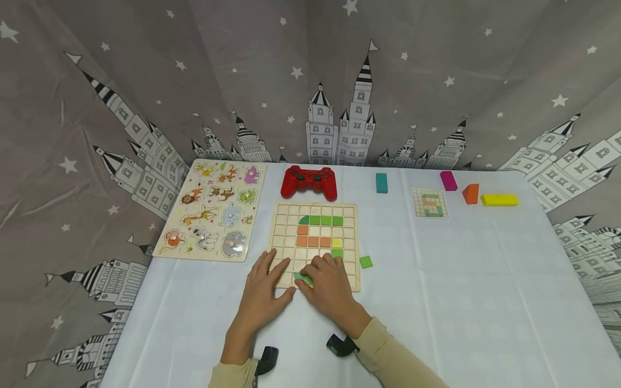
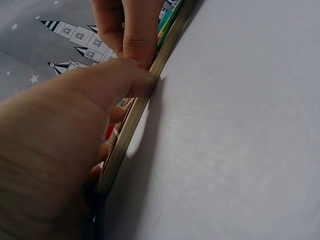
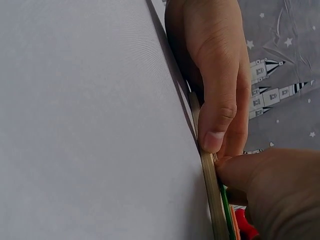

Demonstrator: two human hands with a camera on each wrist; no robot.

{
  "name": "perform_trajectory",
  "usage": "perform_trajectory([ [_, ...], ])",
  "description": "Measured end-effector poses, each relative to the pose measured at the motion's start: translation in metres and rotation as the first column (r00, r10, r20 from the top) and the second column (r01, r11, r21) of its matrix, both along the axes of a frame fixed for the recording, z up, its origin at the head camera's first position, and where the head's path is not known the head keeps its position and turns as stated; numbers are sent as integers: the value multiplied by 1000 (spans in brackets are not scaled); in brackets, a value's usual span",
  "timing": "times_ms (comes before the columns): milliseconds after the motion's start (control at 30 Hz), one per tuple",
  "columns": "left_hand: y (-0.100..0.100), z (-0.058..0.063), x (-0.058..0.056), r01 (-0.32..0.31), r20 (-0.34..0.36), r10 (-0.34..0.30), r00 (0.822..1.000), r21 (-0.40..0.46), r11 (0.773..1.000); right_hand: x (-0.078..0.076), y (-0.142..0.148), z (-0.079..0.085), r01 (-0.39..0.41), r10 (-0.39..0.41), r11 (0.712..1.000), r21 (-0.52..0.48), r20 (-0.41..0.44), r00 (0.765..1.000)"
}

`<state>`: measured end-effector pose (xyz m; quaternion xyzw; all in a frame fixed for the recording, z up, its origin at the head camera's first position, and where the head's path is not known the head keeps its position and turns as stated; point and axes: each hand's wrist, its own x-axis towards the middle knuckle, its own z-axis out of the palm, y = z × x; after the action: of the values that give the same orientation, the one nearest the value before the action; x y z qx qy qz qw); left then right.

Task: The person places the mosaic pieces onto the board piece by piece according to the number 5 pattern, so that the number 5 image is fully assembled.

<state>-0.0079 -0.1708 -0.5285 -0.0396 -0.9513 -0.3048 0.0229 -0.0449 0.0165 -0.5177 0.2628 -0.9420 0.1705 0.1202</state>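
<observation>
A wooden grid board (image 1: 281, 231) lies on the table with green, orange and yellow tiles in its cells. My left hand (image 1: 262, 285) rests on the board's near left corner, fingers spread on the grid; its thumb touches the near edge, as the left wrist view shows (image 2: 75, 115). My right hand (image 1: 332, 283) bends over the near rows. Its thumb and index finger pinch a green tile (image 1: 299, 276) near the front edge, partly hidden by the fingers. Beside the board's right edge lies a loose green square tile (image 1: 366, 262).
An animal peg puzzle (image 1: 208, 207) lies to the left, a red game controller (image 1: 308, 182) behind the board. Towards the right are a teal block (image 1: 381, 183), a pattern card (image 1: 430, 203), a magenta block (image 1: 448, 181), an orange block (image 1: 470, 194) and a yellow block (image 1: 499, 200).
</observation>
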Motion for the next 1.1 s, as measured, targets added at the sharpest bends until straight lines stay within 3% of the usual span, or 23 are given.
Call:
perform_trajectory([
  [367,-1,0,-1,7,2,-7,1000,-10,1000,-2,1,1,-14,15,1000,-22,34,999],
  [533,0,1,-1,5,6,-5,1000,1,1000,-8,15,0,-27,29,998,-62,32,999],
  [700,1,0,-1,0,9,0,1000,15,1000,-22,50,0,14,3,984,-179,95,995],
  [867,2,3,-1,-4,46,3,999,33,999,-36,100,-3,120,-72,955,-272,179,981],
  [1000,2,5,-1,-8,59,6,998,37,999,-40,132,-4,192,-129,941,-279,229,965],
  [1100,2,5,0,-10,53,8,999,27,1000,-41,148,-8,200,-128,945,-259,269,955],
])
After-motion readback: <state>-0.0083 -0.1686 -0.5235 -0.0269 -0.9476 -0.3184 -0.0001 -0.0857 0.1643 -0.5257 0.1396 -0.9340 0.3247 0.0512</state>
